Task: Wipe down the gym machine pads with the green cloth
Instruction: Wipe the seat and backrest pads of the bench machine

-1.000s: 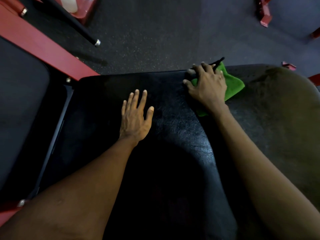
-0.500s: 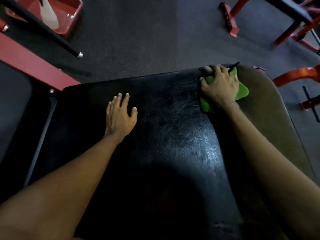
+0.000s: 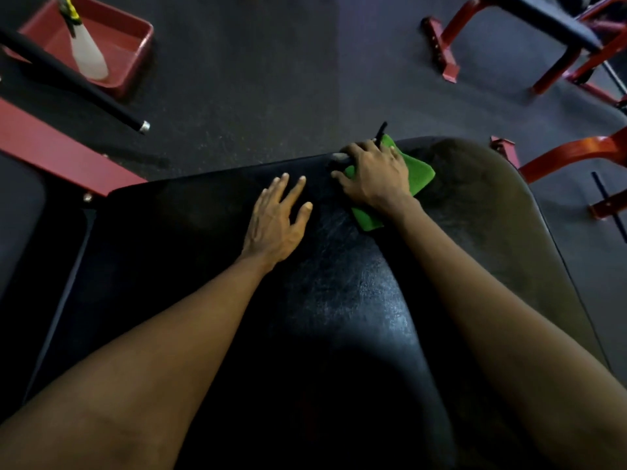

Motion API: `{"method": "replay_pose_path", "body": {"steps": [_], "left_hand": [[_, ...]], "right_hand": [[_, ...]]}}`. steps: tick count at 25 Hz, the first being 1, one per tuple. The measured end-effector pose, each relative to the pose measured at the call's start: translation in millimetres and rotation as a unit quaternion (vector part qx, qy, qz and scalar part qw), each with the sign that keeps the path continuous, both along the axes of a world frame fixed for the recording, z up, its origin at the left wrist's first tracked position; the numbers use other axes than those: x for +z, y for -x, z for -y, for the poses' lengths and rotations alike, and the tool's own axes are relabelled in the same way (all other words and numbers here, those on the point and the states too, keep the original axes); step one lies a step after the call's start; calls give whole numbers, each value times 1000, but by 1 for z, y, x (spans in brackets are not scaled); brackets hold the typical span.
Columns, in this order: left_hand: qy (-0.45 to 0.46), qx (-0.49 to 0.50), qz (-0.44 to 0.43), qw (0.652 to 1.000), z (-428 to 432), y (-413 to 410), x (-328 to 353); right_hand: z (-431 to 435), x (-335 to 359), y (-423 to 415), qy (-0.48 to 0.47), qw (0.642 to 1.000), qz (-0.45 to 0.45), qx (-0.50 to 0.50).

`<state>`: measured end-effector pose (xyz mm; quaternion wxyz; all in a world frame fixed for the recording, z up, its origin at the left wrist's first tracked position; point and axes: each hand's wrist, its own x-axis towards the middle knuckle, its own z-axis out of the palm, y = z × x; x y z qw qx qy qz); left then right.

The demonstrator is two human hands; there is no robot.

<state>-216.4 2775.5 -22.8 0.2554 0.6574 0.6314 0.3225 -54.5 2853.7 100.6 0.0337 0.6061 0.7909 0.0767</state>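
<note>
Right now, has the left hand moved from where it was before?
Yes. The left hand slid rightward across the black pad, away from its far-left corner.

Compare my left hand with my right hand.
The left hand lies flat on the pad with straight fingers and holds nothing; the right hand curls its fingers over the cloth. The right hand sits nearer the pad's far edge than the left hand. Both rest on the same pad.

A white bottle [image 3: 89, 57] sits in a red tray [image 3: 128, 42].
</note>
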Motion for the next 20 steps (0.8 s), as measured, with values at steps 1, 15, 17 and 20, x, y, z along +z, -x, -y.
{"method": "replay_pose_path", "body": {"steps": [1, 15, 17, 20], "left_hand": [[2, 1, 0, 1000, 0, 0, 1], [-3, -1, 2, 1000, 0, 1, -3], [-3, 0, 4, 1000, 1, 0, -4], [0, -4, 7, 1000, 1, 0, -4]], "right_hand": [[-2, 3, -4, -4, 1000, -6, 5], [-6, -6, 27, 35, 998, -43, 0], [-7, 17, -8, 8, 998, -52, -33], [-6, 35, -40, -53, 992, -51, -102]]}}
